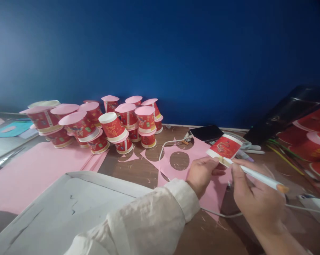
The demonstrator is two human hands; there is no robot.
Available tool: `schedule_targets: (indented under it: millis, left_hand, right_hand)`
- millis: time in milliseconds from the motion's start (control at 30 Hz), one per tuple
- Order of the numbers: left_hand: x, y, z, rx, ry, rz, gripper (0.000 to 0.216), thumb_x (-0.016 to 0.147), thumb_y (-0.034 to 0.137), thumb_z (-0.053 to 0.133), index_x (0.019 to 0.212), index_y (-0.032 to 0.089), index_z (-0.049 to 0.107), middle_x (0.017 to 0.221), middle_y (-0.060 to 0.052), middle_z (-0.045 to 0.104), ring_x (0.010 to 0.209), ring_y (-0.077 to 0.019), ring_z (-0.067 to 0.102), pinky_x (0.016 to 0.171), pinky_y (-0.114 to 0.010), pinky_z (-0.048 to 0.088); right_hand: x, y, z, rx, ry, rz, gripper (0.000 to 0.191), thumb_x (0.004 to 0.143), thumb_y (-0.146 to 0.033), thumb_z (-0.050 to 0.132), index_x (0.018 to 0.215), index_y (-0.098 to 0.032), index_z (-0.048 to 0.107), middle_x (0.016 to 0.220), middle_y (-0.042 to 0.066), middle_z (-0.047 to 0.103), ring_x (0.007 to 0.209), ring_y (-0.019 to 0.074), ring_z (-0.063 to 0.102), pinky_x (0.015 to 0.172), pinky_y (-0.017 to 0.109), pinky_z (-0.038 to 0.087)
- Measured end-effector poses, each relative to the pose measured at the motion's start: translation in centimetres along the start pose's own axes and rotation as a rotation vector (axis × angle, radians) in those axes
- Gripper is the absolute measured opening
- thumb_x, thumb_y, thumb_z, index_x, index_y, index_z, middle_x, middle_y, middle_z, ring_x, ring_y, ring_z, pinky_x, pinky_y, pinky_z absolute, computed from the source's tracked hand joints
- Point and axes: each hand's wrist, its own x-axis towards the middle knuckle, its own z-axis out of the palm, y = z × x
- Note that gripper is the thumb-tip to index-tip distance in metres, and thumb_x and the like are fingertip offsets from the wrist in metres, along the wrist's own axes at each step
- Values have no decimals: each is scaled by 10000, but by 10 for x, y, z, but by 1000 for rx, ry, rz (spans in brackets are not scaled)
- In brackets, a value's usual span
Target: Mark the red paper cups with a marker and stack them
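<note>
The left hand (202, 173) grips a red paper cup (225, 147) from below, fingers closed around its lower end, so the cup lies tilted on its side just above and to the right of that hand. The right hand (255, 198) is closed around a white pen-like tool (258, 177) with an orange end, held slantwise; the tool's tip touches the cup's rim where the two hands nearly meet. Whether it is a pen or a glue stick cannot be told. A white cuff and sleeve (154, 216) cover the left forearm. Under both hands lies a pink paper sheet (199, 148) with round holes cut out of it, resting on the brown wooden table (138, 171). A thin white cable (220, 214) runs across the table beneath the right wrist. Just behind the cup sits a dark phone (206, 134). To the left, well apart from the hands, stands a pile of red cups (101, 122), many capped with pink paper discs, stacked in two layers against the blue wall (160, 53). More pink paper (37, 170) spreads in front of that pile, and a grey board (77, 202) lies nearest the camera. At the far right edge more red cups (311, 138) lie beside a black object (290, 109).
</note>
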Motion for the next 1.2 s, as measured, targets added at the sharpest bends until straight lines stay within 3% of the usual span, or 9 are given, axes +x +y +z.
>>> schedule_targets:
  millis: [233,400,500,833,1200]
  left_hand:
    - [0,-1,0,5,6,-3,355,717,440,821,783,100,739,749,-74,674,697,-165,607,804,-358,504]
    - [1,3,1,-123,49,-81,250,748,338,781,810,101,732,760,-84,694,724,-176,643,811,-338,508]
    - [1,6,3,-227,72,-126,210,751,287,776,805,93,719,730,-76,669,706,-164,633,782,-317,512]
    - [0,6,4,-234,64,-83,207,727,279,798,800,101,720,737,-70,669,692,-172,634,773,-337,524]
    - [-1,5,3,-198,44,-62,287,683,333,839,794,92,728,722,-75,676,701,-170,630,781,-334,515]
  right_hand:
    - [0,0,0,25,-21,-13,121,1000,-245,583,1047,-190,680,960,67,724,887,208,686,810,336,521]
    - [0,1,-5,6,65,116,180,1010,-294,570,1042,-161,688,927,91,711,865,224,674,802,367,520]
    - [-2,1,-6,10,49,160,186,1012,-303,572,1045,-165,692,931,90,712,876,219,679,821,357,523]
    - [0,0,1,2,3,0,114,994,-243,601,1061,-197,681,987,72,735,923,221,706,858,347,546]
    - [-3,0,-2,-17,-29,56,125,999,-267,597,1039,-191,688,958,76,728,899,219,691,829,330,525]
